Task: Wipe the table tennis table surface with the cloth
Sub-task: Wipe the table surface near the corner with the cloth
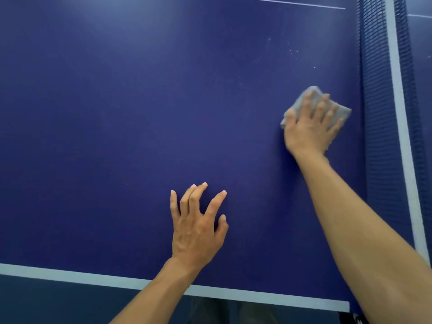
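Just beside the net, the right hand lies palm-down on the grey cloth. Its grip is spread apart, not clenched: the fingers are straight and fanned across the fabric, and the thumb sits at the cloth's edge away from the net. The hand presses the cloth flat against the blue surface. The cloth is bunched under the palm and shows past the fingertips and on the side toward the net, close to the mesh; whether it touches the mesh cannot be told. The right forearm runs back alongside the net to the picture's lower corner. Farther along the net from the cloth, a scatter of pale specks dots the surface. The left hand is well away from the net and nearer the person. Its grip is likewise apart and holds nothing, with the fingers splayed and slightly bent and their tips on the bare surface. Its wrist crosses the white border line, which runs along the near edge up to the net. A white band tops the net, and a thin white line meets the net at the far end.
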Motion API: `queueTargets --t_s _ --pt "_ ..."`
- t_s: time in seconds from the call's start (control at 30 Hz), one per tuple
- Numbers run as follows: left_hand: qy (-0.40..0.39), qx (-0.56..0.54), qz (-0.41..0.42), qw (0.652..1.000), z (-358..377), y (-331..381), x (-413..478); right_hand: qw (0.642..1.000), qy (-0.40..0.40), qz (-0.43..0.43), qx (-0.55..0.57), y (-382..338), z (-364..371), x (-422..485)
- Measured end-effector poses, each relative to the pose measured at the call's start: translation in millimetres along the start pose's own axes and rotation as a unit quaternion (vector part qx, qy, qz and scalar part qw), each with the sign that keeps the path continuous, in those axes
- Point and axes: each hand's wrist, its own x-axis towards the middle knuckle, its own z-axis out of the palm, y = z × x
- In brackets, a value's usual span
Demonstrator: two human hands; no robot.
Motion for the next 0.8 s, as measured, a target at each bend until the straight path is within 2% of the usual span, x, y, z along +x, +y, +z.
queueTargets --t_s 0.1,0.17,0.23,0.37,0.47,0.57,0.63,0.7,0.8 --pt "0.012 0.001 -0.003 1.000 -1.9 -2.7 46.4 0.981 -0.029 -0.191 -0.029 -5.1 8.8 -38.3" --pt "0.009 0.006 -0.012 1.000 -2.4 -6.0 80.7 0.968 -0.028 -0.247 -0.038 12.6 13.8 -64.9" --pt "-0.001 0.013 -0.025 1.000 -2.1 -12.0 117.1 0.973 -0.027 -0.226 -0.030 35.8 13.7 -72.8" --pt "-0.045 0.030 -0.067 0.996 0.1 -29.9 184.0 0.996 -0.014 -0.087 -0.012 53.7 2.0 -25.9" --pt "-0.061 0.031 -0.105 0.992 7.1 -34.0 202.4 1.000 0.006 0.012 0.017 35.0 -10.4 42.4" --pt "-0.055 0.045 -0.113 0.991 9.8 -32.4 201.9 0.999 0.001 0.030 0.022 -5.2 -17.9 96.1" --pt "-0.053 0.048 -0.113 0.991 9.1 -33.0 203.7 1.000 -0.007 -0.026 0.012 -32.7 -15.4 102.7" --pt "-0.054 0.051 -0.112 0.991 7.7 -33.8 202.2 0.992 -0.012 -0.127 -0.003 -47.6 -8.3 79.8" --pt "-0.056 0.053 -0.113 0.991 7.2 -32.7 203.1 0.958 -0.004 -0.283 -0.045 -37.2 4.0 25.6"
